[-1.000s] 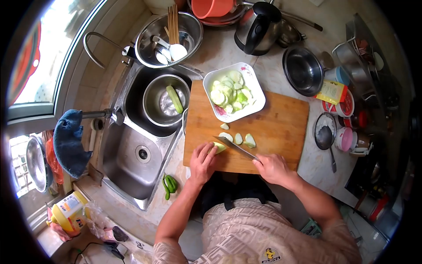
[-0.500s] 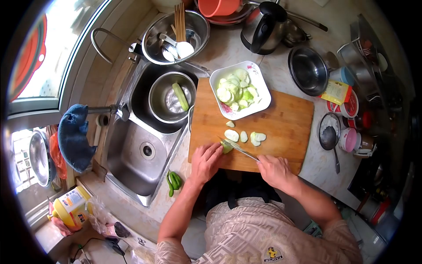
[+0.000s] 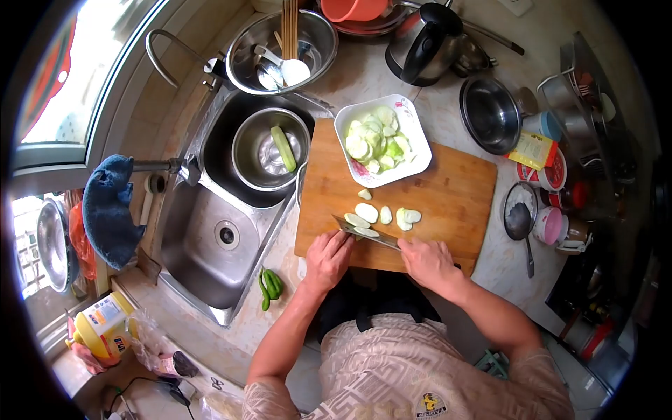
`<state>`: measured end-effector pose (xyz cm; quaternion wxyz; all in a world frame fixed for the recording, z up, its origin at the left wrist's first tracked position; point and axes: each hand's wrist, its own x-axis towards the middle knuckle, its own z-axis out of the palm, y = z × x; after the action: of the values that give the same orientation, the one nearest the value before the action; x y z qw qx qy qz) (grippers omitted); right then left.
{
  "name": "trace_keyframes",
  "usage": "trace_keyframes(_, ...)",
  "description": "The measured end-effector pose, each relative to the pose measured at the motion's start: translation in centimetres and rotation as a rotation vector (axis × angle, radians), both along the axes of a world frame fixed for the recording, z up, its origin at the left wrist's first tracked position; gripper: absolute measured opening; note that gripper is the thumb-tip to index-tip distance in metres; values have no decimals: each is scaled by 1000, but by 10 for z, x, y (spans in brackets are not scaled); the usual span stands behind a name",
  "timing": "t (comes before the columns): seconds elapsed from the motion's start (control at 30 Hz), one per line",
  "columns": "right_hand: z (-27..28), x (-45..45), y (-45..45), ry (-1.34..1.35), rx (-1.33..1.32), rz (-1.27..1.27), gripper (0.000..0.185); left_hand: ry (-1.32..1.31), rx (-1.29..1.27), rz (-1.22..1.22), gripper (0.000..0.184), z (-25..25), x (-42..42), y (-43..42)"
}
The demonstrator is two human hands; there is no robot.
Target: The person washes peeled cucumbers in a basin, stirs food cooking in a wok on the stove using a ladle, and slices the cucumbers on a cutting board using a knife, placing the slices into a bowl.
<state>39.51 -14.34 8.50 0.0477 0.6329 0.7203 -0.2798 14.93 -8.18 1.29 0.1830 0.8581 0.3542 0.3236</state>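
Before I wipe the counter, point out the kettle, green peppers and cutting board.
Kettle (image 3: 421,52), head view, on its black handle.
Green peppers (image 3: 273,283), head view, on one pepper's skin.
Cutting board (image 3: 451,185), head view, on bare wood.

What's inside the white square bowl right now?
Pale green slices are heaped in the white bowl, with some floral pattern showing. The bottom beneath the slices is covered and can't be seen.

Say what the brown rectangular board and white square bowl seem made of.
Brown rectangular board: probably wood or bamboo with a smooth, low-sheen finish, given its warm, uneven brown tone. White square bowl: glossy, with printed flowers; perhaps glazed ceramic, though melamine would look alike.
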Motion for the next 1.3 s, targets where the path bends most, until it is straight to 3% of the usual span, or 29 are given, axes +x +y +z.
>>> trace_keyframes(0.1,12,5,0,111,61,-67,9,-26,-11,7,33,2,1,0)
trace_keyframes(0.27,33,4,-12,33,-11,-33,10,-26,-21,25,32,-6,-2,-4)
trace_keyframes(0.5,6,-1,4,32,-6,-17,10,-26,-17,30,29,-1,0,-2)
trace_keyframes(0.7,48,1,-6,12,-33,-9,12,-35,-3,54,28,-2,1,-4)
trace_keyframes(1.0,5,-4,4,115,1,-58,12,-57,25,72,30,-4,2,-5)
trace_keyframes(1.2,46,-3,-10,28,-3,-11,12,-53,57,73,26,-4,0,-5)
trace_keyframes(1.3,36,-5,-10,9,-14,1,11,-58,56,80,25,-12,-1,-8)
